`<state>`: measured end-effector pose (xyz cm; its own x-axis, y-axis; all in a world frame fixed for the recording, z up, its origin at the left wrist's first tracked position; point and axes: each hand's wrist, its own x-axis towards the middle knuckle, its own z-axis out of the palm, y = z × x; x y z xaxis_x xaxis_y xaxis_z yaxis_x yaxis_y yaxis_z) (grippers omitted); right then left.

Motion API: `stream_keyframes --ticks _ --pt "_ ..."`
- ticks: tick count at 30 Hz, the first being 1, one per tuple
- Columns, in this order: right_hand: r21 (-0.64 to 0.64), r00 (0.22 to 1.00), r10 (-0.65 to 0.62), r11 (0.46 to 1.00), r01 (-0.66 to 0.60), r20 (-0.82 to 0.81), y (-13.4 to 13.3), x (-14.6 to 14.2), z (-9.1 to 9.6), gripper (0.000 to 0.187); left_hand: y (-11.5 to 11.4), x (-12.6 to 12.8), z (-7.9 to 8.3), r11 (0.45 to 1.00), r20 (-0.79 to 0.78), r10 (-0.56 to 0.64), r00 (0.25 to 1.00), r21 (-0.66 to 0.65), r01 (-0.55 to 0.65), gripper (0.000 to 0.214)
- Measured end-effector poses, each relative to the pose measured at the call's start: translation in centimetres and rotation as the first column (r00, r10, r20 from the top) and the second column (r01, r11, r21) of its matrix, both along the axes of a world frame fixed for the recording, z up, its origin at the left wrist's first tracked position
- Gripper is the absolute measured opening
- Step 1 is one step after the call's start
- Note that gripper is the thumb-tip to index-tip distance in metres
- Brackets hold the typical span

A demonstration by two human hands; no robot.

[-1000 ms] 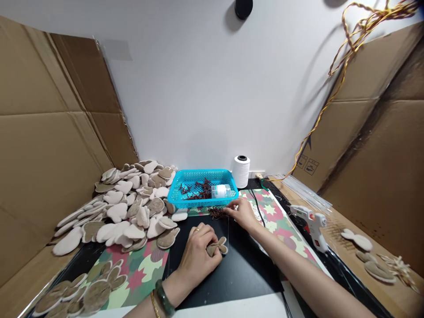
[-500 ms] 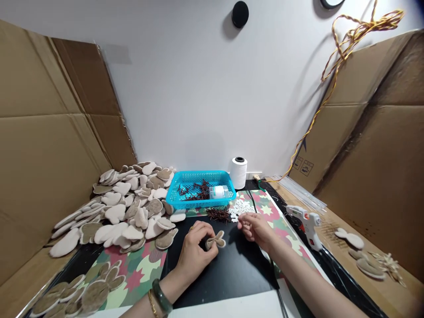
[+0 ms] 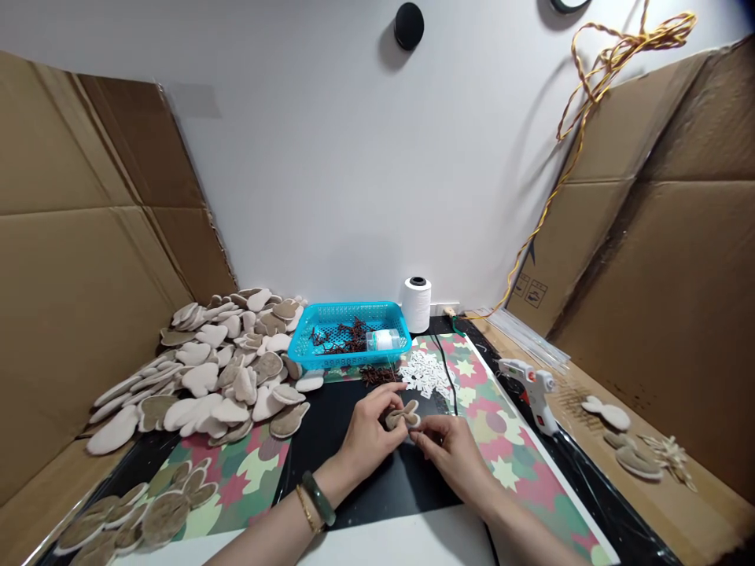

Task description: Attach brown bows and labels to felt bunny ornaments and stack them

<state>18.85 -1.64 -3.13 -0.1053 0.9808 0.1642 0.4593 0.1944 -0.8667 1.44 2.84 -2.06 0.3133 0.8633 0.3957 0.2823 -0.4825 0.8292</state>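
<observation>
Head cam: L hand (image 3: 370,428) has a small tan eared fabric piece (image 3: 406,414) pinched btwn thumb & fingers, held above the black mat (image 3: 383,491), ears pointing R. R hand (image 3: 457,454) is right next to it, thumb & index drawn close by the lower ear; can't tell if they grip anything. Green bangle (image 3: 318,499) on L wrist. Just beyond the hands: dark brown twists (image 3: 381,376) in a heap, w/ white bits (image 3: 425,373) beside them to the R. Behind those, a blue basket (image 3: 348,362) w/ more brown twists & a clear tub (image 3: 383,340) inside; white thread cone (image 3: 418,308) upright near its R end. Big heap of fabric shapes (image 3: 200,379) far L, smaller group (image 3: 168,519) lower L. Glue gun (image 3: 538,397) off to the R, well apart from both hands
</observation>
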Motion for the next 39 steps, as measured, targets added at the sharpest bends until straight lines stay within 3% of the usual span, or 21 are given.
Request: stream_keyframes --ticks 5,9,12,15,19,21,24,26,28,30,32,34,36,39 --pt "0.126 0.977 0.093 0.985 -0.119 0.194 -1.5 -0.5 0.0 0.018 0.5 -0.5 -0.7 0.987 -0.151 0.048 0.987 0.158 -0.024 0.016" --pt "0.264 0.956 0.118 0.945 -0.190 0.267 -1.9 -0.4 1.8 0.021 0.2 -0.5 -0.6 0.978 -0.207 0.074 0.976 0.207 -0.030 0.015" --pt "0.315 0.945 0.174 0.913 -0.260 0.276 -0.1 0.2 4.0 0.021 -0.1 -0.8 -0.4 0.976 -0.210 0.011 0.978 0.213 0.035 0.015" --pt "0.287 0.952 0.206 0.920 -0.268 0.227 3.7 0.5 5.4 0.018 -0.6 -1.1 0.0 0.967 -0.182 -0.054 0.982 0.236 0.097 0.017" --pt "0.126 0.962 0.264 0.955 -0.270 0.064 7.6 -0.1 3.8 0.014 -1.2 -1.6 0.4 0.951 -0.143 -0.038 0.989 0.297 0.080 0.017" --pt "0.098 0.958 0.281 0.953 -0.285 0.058 6.8 -0.6 2.0 0.018 -1.1 -1.9 0.5 0.951 -0.105 0.005 0.994 0.309 0.028 0.015" --pt "0.164 0.941 0.311 0.930 -0.330 0.130 2.9 -1.0 0.5 0.024 -0.5 -2.4 0.5 0.947 -0.074 0.087 0.993 0.317 -0.059 0.014" --pt "0.292 0.910 0.310 0.875 -0.386 0.276 0.6 -1.0 1.2 0.024 -0.1 -2.6 0.5 0.944 -0.092 0.106 0.990 0.321 -0.071 0.014" --pt "0.371 0.888 0.290 0.828 -0.420 0.356 0.1 -0.8 3.0 0.030 0.0 -2.5 0.6 0.945 -0.126 0.064 0.990 0.328 -0.020 0.014" --pt "0.379 0.908 0.296 0.836 -0.396 0.298 1.8 -0.7 4.9 0.032 -0.3 -2.5 0.7 0.942 -0.149 0.002 0.989 0.332 0.048 0.015" --pt "0.314 0.945 0.279 0.894 -0.320 0.170 4.5 -0.5 5.6 0.028 -0.7 -2.4 1.0 0.939 -0.135 -0.033 0.990 0.336 0.077 0.017" --pt "0.168 0.944 0.330 0.929 -0.330 0.027 6.4 -0.6 4.8 0.030 -1.0 -2.4 1.2 0.942 -0.097 -0.024 0.995 0.332 0.055 0.018" --pt "0.073 0.919 0.394 0.917 -0.391 -0.030 6.4 -1.1 3.1 0.037 -1.0 -2.6 1.2 0.945 -0.071 0.018 0.997 0.328 0.006 0.017" --pt "0.221 0.930 0.339 0.905 -0.364 0.143 3.3 -1.6 1.1 0.038 -0.5 -2.8 0.8 0.945 -0.080 0.089 0.993 0.323 -0.059 0.015"
